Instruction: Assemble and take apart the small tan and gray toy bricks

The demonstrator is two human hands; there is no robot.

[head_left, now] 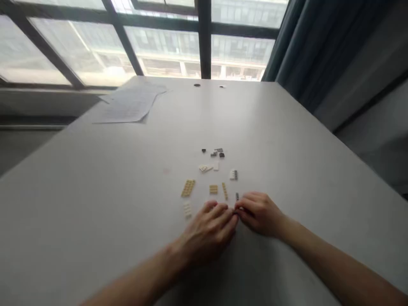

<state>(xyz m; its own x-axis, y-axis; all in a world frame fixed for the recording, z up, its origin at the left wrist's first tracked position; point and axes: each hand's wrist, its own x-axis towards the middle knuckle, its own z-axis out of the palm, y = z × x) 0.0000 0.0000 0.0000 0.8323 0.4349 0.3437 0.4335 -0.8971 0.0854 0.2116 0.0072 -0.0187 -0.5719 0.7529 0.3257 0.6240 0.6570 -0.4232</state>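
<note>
My left hand and my right hand rest on the grey table, fingertips meeting in a pinch around something tiny that I cannot make out. Just beyond them lie small building pieces: a tan plate, a small tan square piece, a narrow tan strip, a cream piece and a small dark piece. Farther off sit a white-and-grey piece, cream bits and several dark grey bits.
Loose paper sheets lie at the table's far left corner. Two small round holes mark the far edge. A large window stands behind, with a dark curtain at the right.
</note>
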